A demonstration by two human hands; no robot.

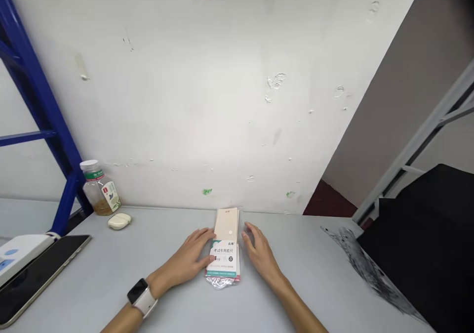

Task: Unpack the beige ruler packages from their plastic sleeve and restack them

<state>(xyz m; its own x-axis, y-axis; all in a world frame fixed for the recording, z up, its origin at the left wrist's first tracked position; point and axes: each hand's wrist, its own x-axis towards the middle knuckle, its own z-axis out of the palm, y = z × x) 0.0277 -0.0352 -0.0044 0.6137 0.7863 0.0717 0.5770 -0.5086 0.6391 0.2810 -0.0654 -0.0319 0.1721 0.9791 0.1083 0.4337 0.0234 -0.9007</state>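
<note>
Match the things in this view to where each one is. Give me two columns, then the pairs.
Things:
1. left hand
2. right hand
3. white-lidded jar
4. smartwatch

Places:
A. Strapped around a wrist
B. Beside the ruler set packet, not touching it
C. Resting on the ruler set packet
D. Standing next to the blue metal frame

Pairs: 1-C, 2-B, 3-D, 4-A

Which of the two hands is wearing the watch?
The left hand wears it, a smartwatch with a pale strap on the wrist. The wrist of the right hand is bare.
</note>
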